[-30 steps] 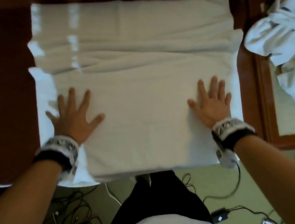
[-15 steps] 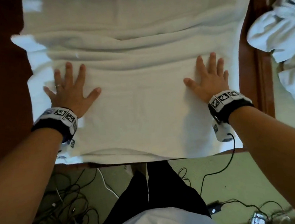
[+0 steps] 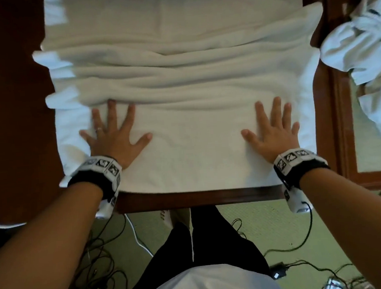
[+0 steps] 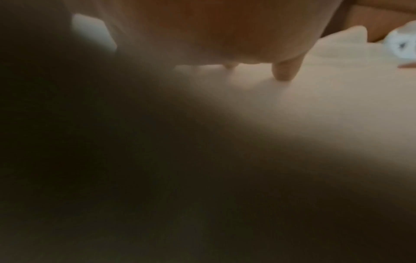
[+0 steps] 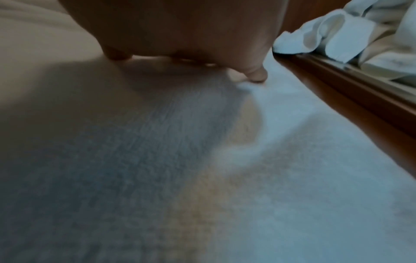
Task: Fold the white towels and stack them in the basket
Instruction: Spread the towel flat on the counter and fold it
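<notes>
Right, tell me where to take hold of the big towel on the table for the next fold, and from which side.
Probably the towel is best pinched at its two near corners, by the table's front edge, coming from the person's own side. That near part lies flat and its hem runs straight along the edge, while the far half is bunched in ridges. The left hand and right hand already press flat beside those corners.

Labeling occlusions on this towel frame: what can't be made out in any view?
- Basket: in no view.
- Towel far edge: cut off by the top of the head view.
- Crumpled towels: run off the right edge of the head view; their count is unclear.
- Left hand: left wrist view is mostly dark and blurred, showing only a fingertip or two.
- Right hand fingers: largely hidden behind the palm in the right wrist view.
</notes>
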Available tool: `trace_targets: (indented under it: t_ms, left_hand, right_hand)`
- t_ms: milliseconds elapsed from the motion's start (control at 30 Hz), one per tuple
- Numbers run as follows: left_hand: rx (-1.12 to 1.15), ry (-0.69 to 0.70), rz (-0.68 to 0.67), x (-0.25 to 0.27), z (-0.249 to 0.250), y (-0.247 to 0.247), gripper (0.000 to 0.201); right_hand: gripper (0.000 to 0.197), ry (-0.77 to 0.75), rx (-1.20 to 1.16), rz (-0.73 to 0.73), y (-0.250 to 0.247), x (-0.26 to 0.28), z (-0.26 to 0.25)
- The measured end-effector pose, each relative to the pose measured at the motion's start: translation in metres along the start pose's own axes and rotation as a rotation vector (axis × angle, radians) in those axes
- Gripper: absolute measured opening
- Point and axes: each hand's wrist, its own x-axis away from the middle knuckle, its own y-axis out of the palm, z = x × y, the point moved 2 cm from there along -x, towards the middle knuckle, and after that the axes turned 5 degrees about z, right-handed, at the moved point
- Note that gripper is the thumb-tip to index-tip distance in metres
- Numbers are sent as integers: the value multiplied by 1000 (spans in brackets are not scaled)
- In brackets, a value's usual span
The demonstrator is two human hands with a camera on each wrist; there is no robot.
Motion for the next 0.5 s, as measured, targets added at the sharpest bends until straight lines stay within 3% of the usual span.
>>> trace_targets:
  t_ms: [100, 167, 267, 367, 500]
  left_hand:
    - [164, 16, 95, 2, -6, -13, 79]
    - [332, 54, 266, 27, -22, -16, 67]
    - [357, 41, 472, 81, -67, -3, 42]
    - [229, -21, 366, 121, -114, 17, 36]
    - [202, 204, 422, 134, -141, 28, 40]
  right_hand:
    - [80, 35, 18, 48, -8, -2, -10]
    - [77, 21, 28, 109, -4, 12, -25]
    - [75, -141, 36, 169, 15, 47, -58]
    - [72, -297, 108, 127, 40, 77, -83]
    - [74, -252, 129, 35, 55, 88, -95]
